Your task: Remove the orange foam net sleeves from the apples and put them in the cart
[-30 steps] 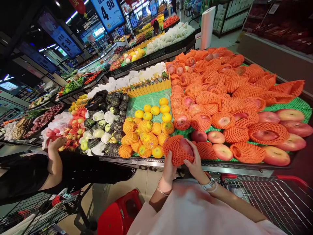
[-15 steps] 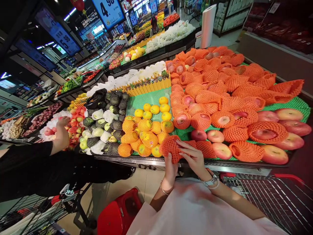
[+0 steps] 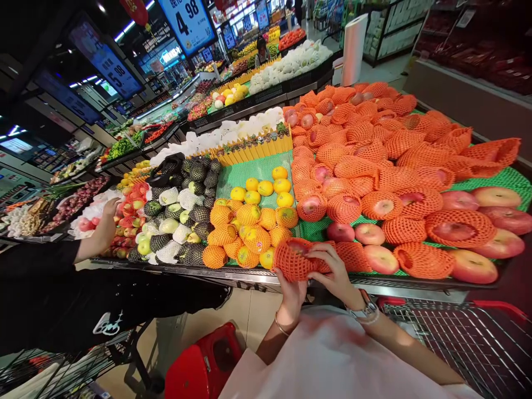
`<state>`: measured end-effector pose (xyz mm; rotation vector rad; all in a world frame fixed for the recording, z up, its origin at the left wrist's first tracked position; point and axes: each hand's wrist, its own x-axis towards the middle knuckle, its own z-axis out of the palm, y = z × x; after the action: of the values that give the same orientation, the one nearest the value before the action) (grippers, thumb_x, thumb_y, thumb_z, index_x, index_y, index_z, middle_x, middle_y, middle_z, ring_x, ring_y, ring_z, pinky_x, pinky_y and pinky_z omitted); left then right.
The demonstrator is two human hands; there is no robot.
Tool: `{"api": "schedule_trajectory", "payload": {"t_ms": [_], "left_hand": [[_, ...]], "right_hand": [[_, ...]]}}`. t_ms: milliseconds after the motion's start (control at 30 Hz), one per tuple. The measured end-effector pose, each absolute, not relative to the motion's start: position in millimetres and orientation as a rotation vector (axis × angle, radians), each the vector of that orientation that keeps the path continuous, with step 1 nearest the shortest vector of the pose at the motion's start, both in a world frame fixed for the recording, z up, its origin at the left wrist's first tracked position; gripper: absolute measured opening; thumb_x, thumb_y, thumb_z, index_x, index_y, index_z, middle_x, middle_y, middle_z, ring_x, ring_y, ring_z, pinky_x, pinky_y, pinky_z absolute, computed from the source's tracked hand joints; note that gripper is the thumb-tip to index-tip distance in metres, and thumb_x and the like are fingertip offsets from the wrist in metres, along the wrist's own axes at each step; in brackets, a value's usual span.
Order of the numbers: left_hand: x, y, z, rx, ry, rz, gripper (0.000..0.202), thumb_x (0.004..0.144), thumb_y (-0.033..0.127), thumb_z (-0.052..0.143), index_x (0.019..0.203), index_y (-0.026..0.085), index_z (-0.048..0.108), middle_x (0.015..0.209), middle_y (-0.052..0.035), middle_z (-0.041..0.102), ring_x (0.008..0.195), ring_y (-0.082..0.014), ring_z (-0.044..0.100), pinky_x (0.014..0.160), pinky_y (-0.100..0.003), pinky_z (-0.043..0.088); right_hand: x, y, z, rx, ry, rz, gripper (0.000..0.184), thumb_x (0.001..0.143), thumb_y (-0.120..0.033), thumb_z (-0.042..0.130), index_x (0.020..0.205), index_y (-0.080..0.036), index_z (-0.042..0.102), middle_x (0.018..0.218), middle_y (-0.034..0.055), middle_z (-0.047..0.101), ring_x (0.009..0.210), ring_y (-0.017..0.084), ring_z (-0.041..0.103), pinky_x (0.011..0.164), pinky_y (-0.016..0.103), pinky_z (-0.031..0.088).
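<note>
Both my hands hold one apple in an orange foam net (image 3: 296,259) at the near edge of the fruit stand. My left hand (image 3: 291,289) cups it from below. My right hand (image 3: 334,270) grips its right side, fingers over the net. The apple's red skin shows only at the net's open top. Right behind it lie bare red apples (image 3: 369,234) and many more netted apples (image 3: 380,206) on a green mat (image 3: 509,178).
Netted oranges (image 3: 249,235) and lemons lie to the left, then dark and white netted fruit. Another person in a black sleeve (image 3: 50,263) reaches a hand (image 3: 108,213) over the fruit at far left. A metal cart (image 3: 469,343) stands at lower right, a red basket (image 3: 203,366) below.
I have turned the netted apple between my hands, so its red skin is now mostly covered. The other person's hand moved further over the fruit on the left.
</note>
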<state>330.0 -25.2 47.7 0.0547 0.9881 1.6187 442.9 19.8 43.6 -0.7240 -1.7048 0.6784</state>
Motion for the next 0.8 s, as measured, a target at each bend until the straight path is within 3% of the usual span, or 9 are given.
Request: {"api": "schedule_trajectory", "payload": {"t_ms": [67, 167, 300, 467, 567, 667, 733, 800], "left_hand": [[328.6, -23.6, 52.4, 0.030, 0.964, 1.639, 0.086, 0.066, 0.086, 0.053, 0.111, 0.014, 0.067, 0.124, -0.0177, 0.064, 0.134, -0.0370, 0.048, 0.106, -0.045, 0.047], [326.7, -21.3, 58.4, 0.034, 0.928, 1.637, 0.086, 0.069, 0.085, 0.051, 0.116, 0.015, 0.065, 0.127, -0.0173, 0.063, 0.133, -0.0360, 0.050, 0.109, -0.047, 0.045], [324.9, -21.1, 58.2, 0.081, 0.871, 1.565, 0.081, 0.073, 0.081, 0.054, 0.120, 0.015, 0.064, 0.132, -0.0171, 0.061, 0.135, -0.0355, 0.049, 0.111, -0.048, 0.042], [322.2, -25.1, 48.6, 0.174, 0.835, 1.459, 0.080, 0.072, 0.073, 0.066, 0.123, 0.012, 0.063, 0.132, -0.0175, 0.062, 0.135, -0.0358, 0.049, 0.114, -0.047, 0.040], [319.5, -27.0, 44.7, 0.281, 0.898, 1.438, 0.088, 0.066, 0.078, 0.068, 0.127, 0.015, 0.061, 0.140, -0.0169, 0.058, 0.139, -0.0358, 0.046, 0.116, -0.047, 0.038], [316.5, -25.7, 44.1, 0.474, 1.070, 1.443, 0.098, 0.065, 0.083, 0.064, 0.137, 0.017, 0.053, 0.152, -0.0164, 0.046, 0.145, -0.0341, 0.038, 0.121, -0.045, 0.032], [315.5, -22.4, 44.3, 0.610, 1.295, 1.374, 0.098, 0.070, 0.080, 0.063, 0.144, 0.018, 0.045, 0.159, -0.0147, 0.035, 0.151, -0.0307, 0.026, 0.126, -0.042, 0.022], [316.2, -17.7, 44.7, 0.754, 1.490, 1.249, 0.092, 0.079, 0.076, 0.058, 0.149, 0.019, 0.039, 0.163, -0.0118, 0.027, 0.154, -0.0266, 0.017, 0.128, -0.038, 0.013]], "right_hand": [[450.9, 27.4, 40.4, -0.613, -1.796, 0.640, 0.029, 0.087, -0.048, 0.068, 0.106, -0.027, 0.069, 0.100, 0.0080, 0.068, 0.097, 0.026, 0.064, 0.086, 0.046, 0.056], [462.7, 37.8, 43.6, -0.543, -1.959, 0.593, 0.011, 0.093, -0.035, 0.062, 0.099, -0.030, 0.069, 0.092, 0.0041, 0.069, 0.096, 0.024, 0.062, 0.091, 0.048, 0.053], [473.7, 41.5, 61.9, -0.460, -2.094, 0.526, 0.023, 0.099, -0.022, 0.048, 0.099, -0.031, 0.069, 0.091, 0.0021, 0.069, 0.099, 0.021, 0.060, 0.102, 0.049, 0.047], [482.3, 35.7, 76.9, -0.517, -2.197, 0.681, 0.026, 0.100, -0.024, 0.047, 0.111, -0.031, 0.069, 0.098, 0.0048, 0.069, 0.098, 0.022, 0.061, 0.085, 0.039, 0.054], [484.8, 32.3, 68.4, -0.635, -2.075, 0.845, 0.027, 0.098, -0.029, 0.053, 0.123, -0.033, 0.063, 0.115, 0.0055, 0.066, 0.110, 0.023, 0.060, 0.097, 0.041, 0.052], [479.5, 30.6, 48.5, -0.729, -1.786, 1.057, 0.050, 0.096, -0.041, 0.056, 0.144, -0.035, 0.044, 0.154, 0.0061, 0.039, 0.144, 0.027, 0.037, 0.117, 0.050, 0.036], [470.3, 30.5, 32.2, -0.754, -1.635, 1.245, 0.076, 0.090, -0.055, 0.060, 0.155, -0.034, 0.026, 0.164, 0.0056, 0.020, 0.152, 0.031, 0.020, 0.123, 0.055, 0.023], [458.5, 29.8, 16.7, -0.791, -1.506, 1.455, 0.095, 0.083, -0.064, 0.064, 0.158, -0.031, 0.017, 0.163, 0.0080, 0.024, 0.151, 0.032, 0.024, 0.124, 0.055, 0.020]]}}
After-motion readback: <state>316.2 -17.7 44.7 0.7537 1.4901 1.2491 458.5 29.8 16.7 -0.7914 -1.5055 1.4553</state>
